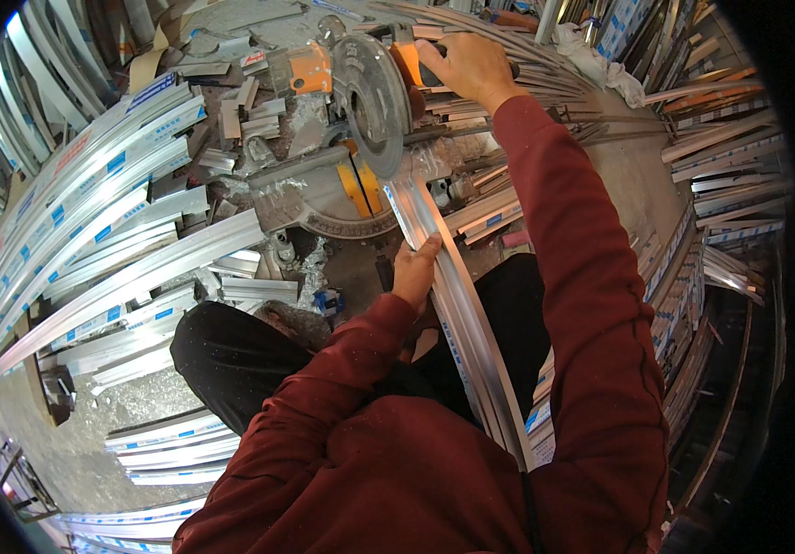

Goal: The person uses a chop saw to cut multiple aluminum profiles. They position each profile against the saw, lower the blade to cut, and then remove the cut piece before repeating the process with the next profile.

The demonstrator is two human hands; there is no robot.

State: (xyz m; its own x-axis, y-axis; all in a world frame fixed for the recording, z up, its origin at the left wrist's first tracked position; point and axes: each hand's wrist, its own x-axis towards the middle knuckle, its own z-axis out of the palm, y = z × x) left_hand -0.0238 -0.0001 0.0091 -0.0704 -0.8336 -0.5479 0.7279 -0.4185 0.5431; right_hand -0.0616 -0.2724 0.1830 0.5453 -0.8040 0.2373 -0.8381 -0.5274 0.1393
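Note:
My right hand [470,69] is closed around the orange and black handle [411,62] of a miter saw. The saw's round blade and guard [376,111] stand raised over the base, which has a yellow insert [359,183] and a curved front edge. A long silver aluminium profile [463,298] runs from below the blade down between my knees to my torso. Its far end lies on the saw base at the lower edge of the blade. My left hand [418,270] grips this profile near the saw, thumb on top and fingers at its left side.
Long aluminium profiles [127,180] with blue-marked film lie stacked at the left. Short offcuts [259,289] and scraps lie around the saw base. More profiles [737,187] are piled at the right. A blue object [329,302] lies on the floor before my left knee.

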